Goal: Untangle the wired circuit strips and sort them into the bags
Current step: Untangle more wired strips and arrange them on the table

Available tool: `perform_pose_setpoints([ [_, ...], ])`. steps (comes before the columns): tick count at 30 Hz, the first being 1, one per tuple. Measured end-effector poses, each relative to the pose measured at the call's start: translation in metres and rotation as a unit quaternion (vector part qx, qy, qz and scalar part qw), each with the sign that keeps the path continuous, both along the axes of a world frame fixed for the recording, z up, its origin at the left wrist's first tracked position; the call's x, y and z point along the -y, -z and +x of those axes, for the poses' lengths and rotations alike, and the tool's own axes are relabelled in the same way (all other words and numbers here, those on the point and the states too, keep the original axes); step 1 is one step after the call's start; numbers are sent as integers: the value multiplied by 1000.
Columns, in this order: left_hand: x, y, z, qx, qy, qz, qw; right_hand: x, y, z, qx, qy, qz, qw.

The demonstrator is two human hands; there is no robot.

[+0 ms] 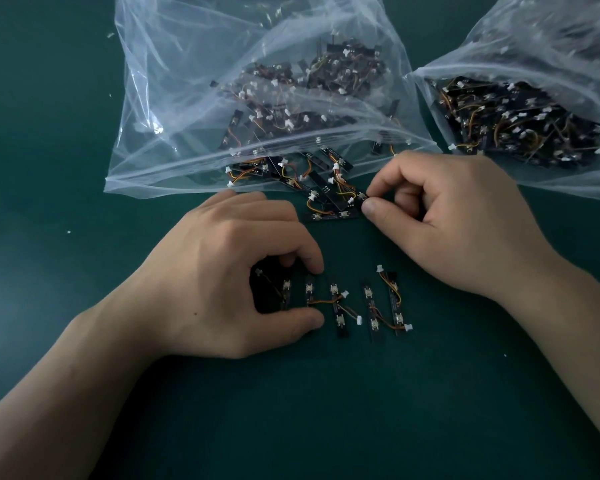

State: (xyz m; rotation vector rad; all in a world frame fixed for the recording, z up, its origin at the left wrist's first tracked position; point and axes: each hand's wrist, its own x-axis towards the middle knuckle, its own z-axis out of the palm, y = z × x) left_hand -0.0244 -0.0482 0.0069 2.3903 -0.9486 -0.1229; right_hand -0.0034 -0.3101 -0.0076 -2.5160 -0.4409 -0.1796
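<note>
Progress: early stage, as judged. A short row of separated strips [369, 306] was laid side by side on the green table [84, 427], near the person and well apart from the bags. Roughly five were counted; none of these was bagged yet. A tangled heap [312, 178] was spilled at the mouth of the central bag [174, 81], with much more left inside. The right-hand bag [568, 36] was seen densely packed; whether its contents were sorted or awaiting sorting could not be told.

Hands: the right hand [447, 220] was clamped in a pinch, thumb and forefinger closed on the end of one strip [359, 197] at the near edge of the heap, its wire caught among the others. The left hand [222, 278] was curled over the left end of the row, forefinger tip and thumb set at opposite ends of a single strip [308, 292], as if it were being squared into line.

Materials: strips were noted as thin, rigid, matte black boards, narrow rectangles carrying small pale square components. Short, limp orange-and-yellow leads ended in white plastic plugs, which were judged likely to snag. Bags were of soft, clear, crinkled film, glossy with highlights. The table covering appeared smooth and dull.
</note>
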Motion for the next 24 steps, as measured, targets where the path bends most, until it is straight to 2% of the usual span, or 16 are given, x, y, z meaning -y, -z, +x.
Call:
perform_pose_setpoints([
  [6, 0, -1, 0, -5, 2, -15, 1000, 0, 0, 0, -1, 0, -1, 1000],
  [14, -3, -2, 3, -46, -42, -114, 992, 0, -1, 1, -18, 11, 25, 999],
  [20, 1, 0, 3, -22, -110, -131, 985, -4, 0, 0, -3, 37, 57, 998],
  [24, 1, 3, 3, -16, -111, -115, 987, -4, -3, -2, 4, 64, 105, 992],
])
